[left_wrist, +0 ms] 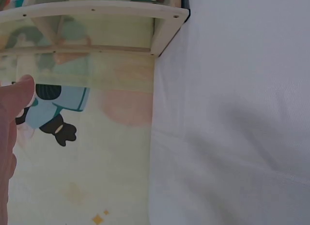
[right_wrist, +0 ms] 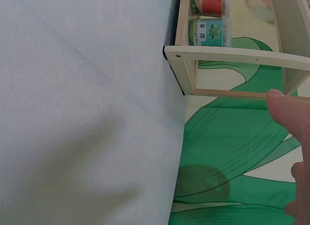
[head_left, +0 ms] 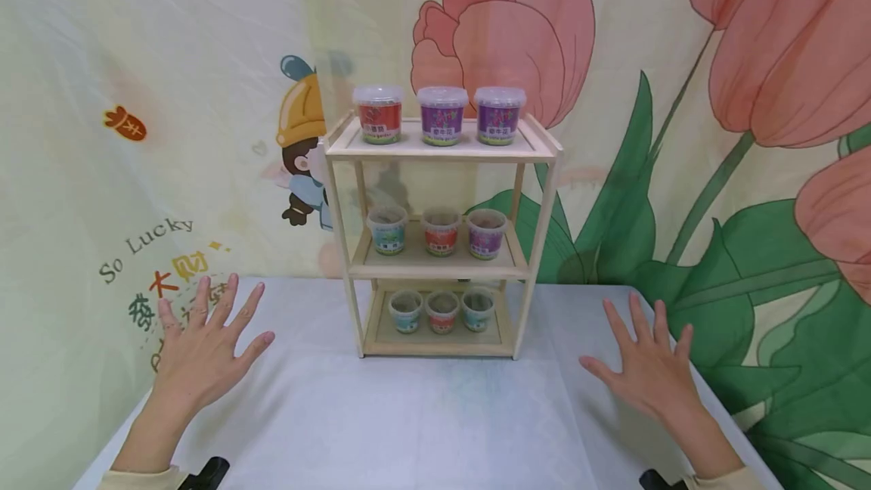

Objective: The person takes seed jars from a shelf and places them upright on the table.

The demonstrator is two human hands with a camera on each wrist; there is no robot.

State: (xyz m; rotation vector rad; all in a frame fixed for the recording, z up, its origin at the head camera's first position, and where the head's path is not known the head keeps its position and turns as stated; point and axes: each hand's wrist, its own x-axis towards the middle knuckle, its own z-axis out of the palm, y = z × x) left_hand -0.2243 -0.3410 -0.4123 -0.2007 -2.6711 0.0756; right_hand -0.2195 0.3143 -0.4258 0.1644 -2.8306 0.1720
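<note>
A small wooden rack (head_left: pixel 441 240) with three shelves is seen standing on the desk (head_left: pixel 422 414), at its far edge against a printed backdrop (head_left: pixel 714 172). Nine small tubs are counted, three to a shelf. On the top shelf a red-labelled tub (head_left: pixel 378 113) and two purple-labelled tubs (head_left: pixel 471 115) are fitted with clear lids; the tubs on the middle shelf (head_left: pixel 440 231) and those on the bottom shelf (head_left: pixel 442 311) appear lidless, though this cannot be confirmed.

The left hand (head_left: pixel 201 350) is held over the desk with fingers spread and straight, nothing in its grip. The right hand (head_left: pixel 646 369) is held likewise on the other side, fingers apart, holding nothing. Both are well apart from the rack, one to each side.

The tubs are judged light, thin-walled plastic, smooth and somewhat slippery, liable to dent if squeezed hard. Hold is best taken round the side wall below the rim; a lid alone is judged unsafe. The rack is judged light and stiff, easily tipped, and best taken by both side posts.
</note>
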